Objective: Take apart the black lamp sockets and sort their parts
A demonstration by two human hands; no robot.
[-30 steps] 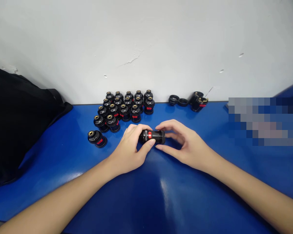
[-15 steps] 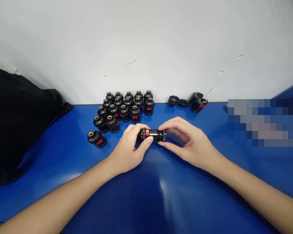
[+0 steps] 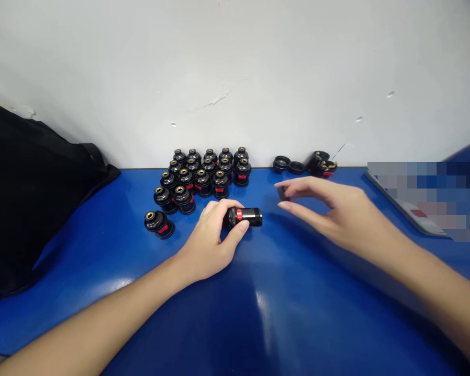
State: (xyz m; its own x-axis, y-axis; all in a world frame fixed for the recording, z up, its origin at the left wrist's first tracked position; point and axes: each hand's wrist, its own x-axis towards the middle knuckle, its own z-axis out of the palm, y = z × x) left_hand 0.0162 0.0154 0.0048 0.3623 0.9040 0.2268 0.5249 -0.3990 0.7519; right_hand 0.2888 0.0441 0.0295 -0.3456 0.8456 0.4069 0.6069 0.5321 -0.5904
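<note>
My left hand (image 3: 215, 240) is wrapped round a black lamp holder (image 3: 252, 216) with a red patch. It lies on its side, its bare, narrower end pointing right. To the right and slightly higher, my right hand (image 3: 329, 206) pinches a small black ring (image 3: 282, 194), apart from the lamp holder. Beyond my left hand, several black lamp holders (image 3: 202, 180) with brass tops and red patches stand upright in rows. One more lamp holder (image 3: 159, 223) sits a little nearer me, left of the group.
Against the white wall (image 3: 227, 78) lie black caps (image 3: 282, 163) and two opened lamp holders (image 3: 321, 163) with brass inside. Black cloth (image 3: 35, 183) covers the left of the blue table (image 3: 227, 324). A grey-edged tray (image 3: 405, 211), partly pixelated, is at the right.
The black ring has come off the lamp holder's right end. My right hand has moved right and up with it, while my left hand keeps its hold.
</note>
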